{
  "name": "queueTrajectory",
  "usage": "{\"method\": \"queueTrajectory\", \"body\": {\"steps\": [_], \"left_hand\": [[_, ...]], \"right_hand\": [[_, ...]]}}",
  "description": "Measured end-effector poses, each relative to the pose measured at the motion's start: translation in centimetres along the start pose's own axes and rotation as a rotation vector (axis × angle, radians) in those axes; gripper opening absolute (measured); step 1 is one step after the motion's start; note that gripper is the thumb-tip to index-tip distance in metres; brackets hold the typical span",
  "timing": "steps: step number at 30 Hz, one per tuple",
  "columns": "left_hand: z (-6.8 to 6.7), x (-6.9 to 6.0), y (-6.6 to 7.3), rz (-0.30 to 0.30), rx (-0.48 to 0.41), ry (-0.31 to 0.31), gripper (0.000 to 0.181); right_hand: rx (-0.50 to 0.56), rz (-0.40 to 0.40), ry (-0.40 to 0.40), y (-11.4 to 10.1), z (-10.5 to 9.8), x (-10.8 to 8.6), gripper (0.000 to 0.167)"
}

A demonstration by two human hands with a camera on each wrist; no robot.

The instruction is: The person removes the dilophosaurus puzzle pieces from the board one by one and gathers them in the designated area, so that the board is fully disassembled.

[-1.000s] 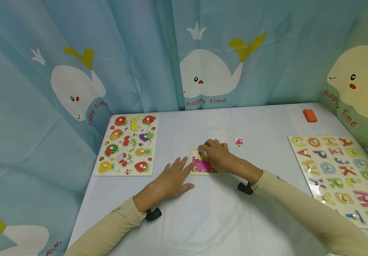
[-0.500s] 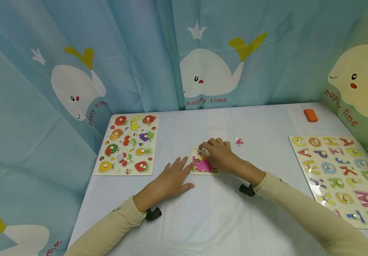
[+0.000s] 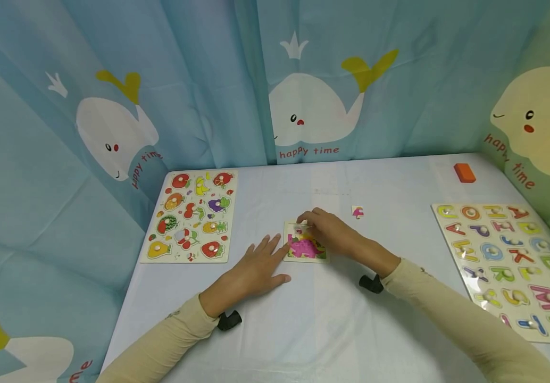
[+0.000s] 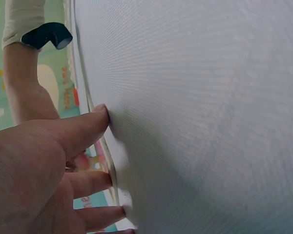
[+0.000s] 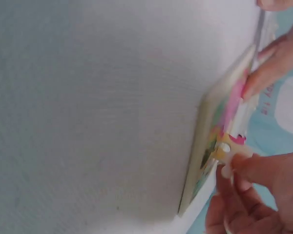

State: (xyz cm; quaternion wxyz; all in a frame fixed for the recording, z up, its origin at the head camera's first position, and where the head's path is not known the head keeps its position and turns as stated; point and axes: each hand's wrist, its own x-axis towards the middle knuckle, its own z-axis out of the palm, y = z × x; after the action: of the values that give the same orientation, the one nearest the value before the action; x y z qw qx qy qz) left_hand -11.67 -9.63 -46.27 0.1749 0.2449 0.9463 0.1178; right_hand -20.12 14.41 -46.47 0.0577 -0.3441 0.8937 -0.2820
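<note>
A small square puzzle board (image 3: 305, 250) with a pink dinosaur picture lies at mid-table. My left hand (image 3: 257, 268) rests flat with spread fingers, its index fingertip touching the board's left side. Over the board's upper right, my right hand (image 3: 333, 231) pinches a puzzle piece (image 5: 227, 148) between thumb and fingers; in the right wrist view that piece is tilted at the board's surface. How far it sits in the board I cannot tell. A loose pink-and-white piece (image 3: 357, 212) lies on the table beyond my right hand.
A fruit puzzle board (image 3: 231, 213) lies on the left and a letter puzzle board (image 3: 464, 276) on the right. An orange block (image 3: 464, 173) sits near the far right corner. A whale-print curtain (image 3: 236, 96) hangs behind the white table (image 3: 303, 330).
My right hand has shifted slightly right and its fingers have drawn closer together, showing more of the board's right side. My left hand has stayed in place.
</note>
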Motion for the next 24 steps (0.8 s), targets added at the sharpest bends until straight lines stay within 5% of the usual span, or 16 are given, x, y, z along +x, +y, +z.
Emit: {"method": "queueTrajectory", "body": {"steps": [4, 12, 24], "left_hand": [[0.0, 0.0, 0.0, 0.000, -0.007, -0.003, 0.078], [0.0, 0.0, 0.1, -0.002, -0.017, -0.002, 0.078], [0.0, -0.1, 0.1, 0.003, -0.026, 0.009, 0.078]], "right_hand": [[0.108, 0.039, 0.030, 0.1, -1.3, -0.1, 0.021], [0.148, 0.183, 0.098, 2.1, -6.3, -1.1, 0.010], [0.065, 0.340, -0.057, 10.3, -12.6, -4.5, 0.014]]}}
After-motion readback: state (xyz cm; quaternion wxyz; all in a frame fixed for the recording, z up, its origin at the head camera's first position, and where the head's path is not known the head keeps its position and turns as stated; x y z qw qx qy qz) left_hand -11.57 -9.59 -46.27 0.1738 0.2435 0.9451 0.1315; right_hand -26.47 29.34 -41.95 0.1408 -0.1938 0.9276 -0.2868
